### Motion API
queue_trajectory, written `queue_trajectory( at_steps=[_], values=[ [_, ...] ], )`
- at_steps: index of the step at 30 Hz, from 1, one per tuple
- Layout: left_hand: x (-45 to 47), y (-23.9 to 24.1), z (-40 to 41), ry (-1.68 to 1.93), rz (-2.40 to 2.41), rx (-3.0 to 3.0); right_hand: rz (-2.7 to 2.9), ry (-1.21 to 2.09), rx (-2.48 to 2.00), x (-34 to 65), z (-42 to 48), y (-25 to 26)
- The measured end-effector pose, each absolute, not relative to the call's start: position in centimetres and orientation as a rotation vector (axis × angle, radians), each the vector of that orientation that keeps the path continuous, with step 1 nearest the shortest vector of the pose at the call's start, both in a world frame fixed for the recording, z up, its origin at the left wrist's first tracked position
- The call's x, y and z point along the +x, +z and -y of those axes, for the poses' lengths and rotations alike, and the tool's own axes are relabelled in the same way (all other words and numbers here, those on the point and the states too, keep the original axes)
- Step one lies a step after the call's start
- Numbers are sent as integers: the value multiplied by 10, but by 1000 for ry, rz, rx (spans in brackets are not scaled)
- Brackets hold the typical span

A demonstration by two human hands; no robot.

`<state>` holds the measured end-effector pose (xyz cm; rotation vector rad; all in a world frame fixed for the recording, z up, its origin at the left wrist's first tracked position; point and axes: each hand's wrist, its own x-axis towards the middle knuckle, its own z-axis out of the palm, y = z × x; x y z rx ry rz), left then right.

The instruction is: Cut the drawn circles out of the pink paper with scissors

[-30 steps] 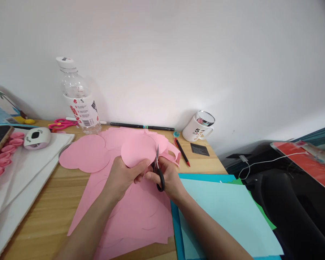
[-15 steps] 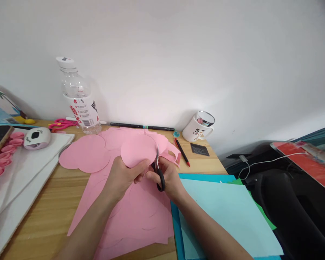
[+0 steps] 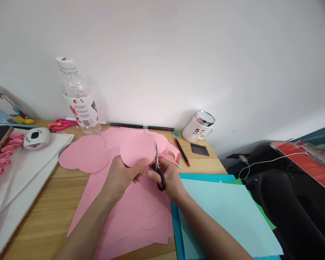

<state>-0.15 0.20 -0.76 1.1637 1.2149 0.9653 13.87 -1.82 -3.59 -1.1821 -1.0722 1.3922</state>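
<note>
My left hand (image 3: 121, 177) pinches the lower edge of a round pink paper piece (image 3: 138, 150) and holds it up above the desk. My right hand (image 3: 166, 177) grips black-handled scissors (image 3: 158, 169), blades pointing up along the right edge of that piece. A pink offcut strip (image 3: 172, 155) curls away to the right of the blades. Beneath both hands lie large pink paper sheets (image 3: 135, 213) on the wooden desk (image 3: 43, 213).
Pink cut circles (image 3: 85, 153), a plastic bottle (image 3: 78, 97), pink scissors (image 3: 61, 124) and a white device (image 3: 36, 138) lie left. A mug (image 3: 197, 127), pens (image 3: 182, 151) and a black card (image 3: 199, 149) sit right. Blue and green sheets (image 3: 227, 213) overhang the desk's right edge.
Almost nothing differs. The scissors and the pink piece have shifted very slightly in my hands.
</note>
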Motion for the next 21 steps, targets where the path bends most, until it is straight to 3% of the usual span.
queue_trajectory(
  at_steps=[21],
  values=[
    [-1,-7,-4,1011,-1063,1069,1084,1402,-1215,139,19,-37]
  ],
)
